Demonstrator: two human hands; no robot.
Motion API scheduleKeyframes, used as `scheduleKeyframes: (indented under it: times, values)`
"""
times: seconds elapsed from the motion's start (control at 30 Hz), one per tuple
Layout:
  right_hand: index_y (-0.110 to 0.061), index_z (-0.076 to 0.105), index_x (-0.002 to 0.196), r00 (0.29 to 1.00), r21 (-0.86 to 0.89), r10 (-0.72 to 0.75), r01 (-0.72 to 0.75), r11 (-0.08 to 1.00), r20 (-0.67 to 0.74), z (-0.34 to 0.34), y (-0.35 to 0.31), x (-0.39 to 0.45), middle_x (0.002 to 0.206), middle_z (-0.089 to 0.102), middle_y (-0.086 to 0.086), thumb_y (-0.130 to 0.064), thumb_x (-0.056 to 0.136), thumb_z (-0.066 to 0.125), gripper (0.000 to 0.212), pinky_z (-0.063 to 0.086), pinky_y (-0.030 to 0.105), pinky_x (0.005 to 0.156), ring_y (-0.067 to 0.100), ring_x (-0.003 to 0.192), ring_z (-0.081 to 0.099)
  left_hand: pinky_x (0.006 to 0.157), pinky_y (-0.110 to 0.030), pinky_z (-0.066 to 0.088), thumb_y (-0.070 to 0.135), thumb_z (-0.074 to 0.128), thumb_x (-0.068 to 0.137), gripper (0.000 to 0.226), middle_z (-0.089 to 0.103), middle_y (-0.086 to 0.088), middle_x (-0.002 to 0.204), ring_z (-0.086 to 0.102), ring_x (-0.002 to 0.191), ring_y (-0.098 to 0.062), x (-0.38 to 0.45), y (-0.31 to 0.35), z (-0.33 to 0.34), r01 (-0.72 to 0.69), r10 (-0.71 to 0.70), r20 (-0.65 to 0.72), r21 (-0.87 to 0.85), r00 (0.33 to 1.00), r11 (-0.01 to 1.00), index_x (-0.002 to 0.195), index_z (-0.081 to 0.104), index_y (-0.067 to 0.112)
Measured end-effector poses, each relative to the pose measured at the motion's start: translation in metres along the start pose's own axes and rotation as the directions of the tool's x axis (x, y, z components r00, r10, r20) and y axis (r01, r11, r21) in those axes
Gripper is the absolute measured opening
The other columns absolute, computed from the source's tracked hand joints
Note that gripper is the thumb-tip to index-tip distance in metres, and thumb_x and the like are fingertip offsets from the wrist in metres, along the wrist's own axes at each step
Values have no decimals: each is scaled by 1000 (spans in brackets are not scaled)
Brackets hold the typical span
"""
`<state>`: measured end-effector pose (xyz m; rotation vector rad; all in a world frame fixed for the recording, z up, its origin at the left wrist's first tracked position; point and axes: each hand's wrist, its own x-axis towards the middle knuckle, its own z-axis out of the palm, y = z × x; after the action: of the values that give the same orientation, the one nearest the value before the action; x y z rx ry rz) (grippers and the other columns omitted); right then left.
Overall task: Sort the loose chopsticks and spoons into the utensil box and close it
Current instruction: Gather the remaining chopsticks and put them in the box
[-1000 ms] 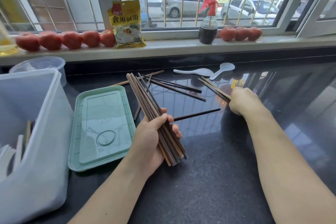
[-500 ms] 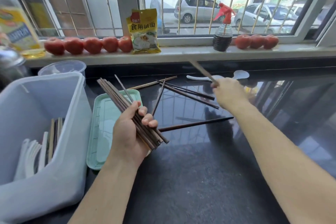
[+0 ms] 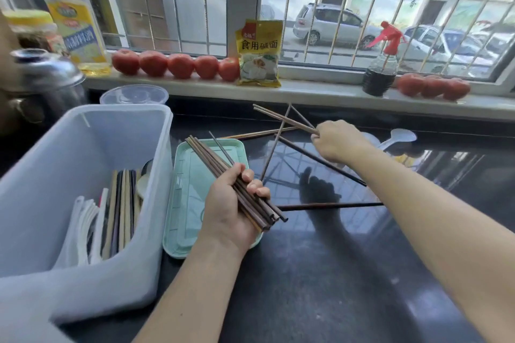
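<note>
Your left hand curls round a bundle of dark chopsticks, its tips slanting up-left over the green lid, which lies flat on the black counter. Just left of the lid stands the open box, with chopsticks and white spoons already lying inside. Right of your left hand, loose chopsticks lie crossed on the counter. Farther out, your right hand pinches a pair of chopsticks, lifted and pointing up-left. Beyond that hand, two white spoons rest on the counter. On the sill sit tomatoes, a yellow packet and a spray bottle.
</note>
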<state>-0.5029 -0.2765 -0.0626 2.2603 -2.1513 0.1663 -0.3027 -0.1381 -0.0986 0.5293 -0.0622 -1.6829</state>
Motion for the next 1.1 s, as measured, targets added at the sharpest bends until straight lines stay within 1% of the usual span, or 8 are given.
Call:
scheduleKeyframes:
  times: [0.23,0.33,0.47,0.57,0.67,0.87,1.0,1.1]
  values:
    - [-8,65,120,993,185,109,-101,977,-34,3,-98,51,108,65,16,-11,91,51,32,48,38,74,38,96,62,41,-19,39,16,46,106,24,43,2,64,38,44,-8,5,5,-4,-12,11,-27,-37,1000,999,82,45,16]
    - [-10,64,123,993,278,111,-120,953,49,18,-130,66,108,65,12,-25,93,58,35,49,36,73,35,96,64,42,-20,40,17,48,106,21,44,2,65,38,45,-9,7,5,-5,0,-2,-35,-47,999,999,85,46,16]
    - [-14,62,125,980,201,75,-113,973,187,38,-151,73,91,56,5,-56,93,56,53,43,35,70,29,81,55,41,-20,40,18,50,105,19,44,1,64,37,45,-9,8,2,-3,18,-20,-49,-46,999,999,86,47,16]
    - [-15,64,121,979,169,128,-154,974,158,47,-152,76,95,61,6,-57,95,51,51,45,35,73,28,81,55,42,-20,39,18,50,105,19,44,1,64,37,45,-10,6,-1,-2,38,-39,-46,-14,998,999,86,46,16]
    - [-12,64,123,975,130,149,-172,977,164,43,-150,76,114,65,11,-38,93,58,40,45,36,76,31,95,59,41,-20,39,17,51,104,21,44,2,63,37,44,-9,5,0,-1,51,-52,-46,-17,998,999,83,46,16]
    - [-5,66,95,941,4,143,-151,988,307,21,-100,68,77,63,8,-24,92,59,20,51,35,72,27,72,61,40,-19,38,13,50,103,20,44,2,62,37,43,-10,10,-2,-2,30,-30,-42,10,999,999,84,44,17]
    - [-9,57,88,926,-27,185,-186,982,330,11,-56,52,95,58,11,-18,99,53,15,47,38,82,29,88,54,40,-23,40,14,49,104,18,44,1,63,38,43,-11,12,-10,-5,9,2,-69,165,998,986,87,44,16]
    - [-7,62,98,926,-35,214,-214,976,311,8,-31,43,89,60,12,-17,97,54,13,46,34,76,29,76,56,41,-26,42,13,51,103,9,46,-1,63,40,43,-13,17,-11,-11,-18,47,-95,289,994,957,97,44,13]
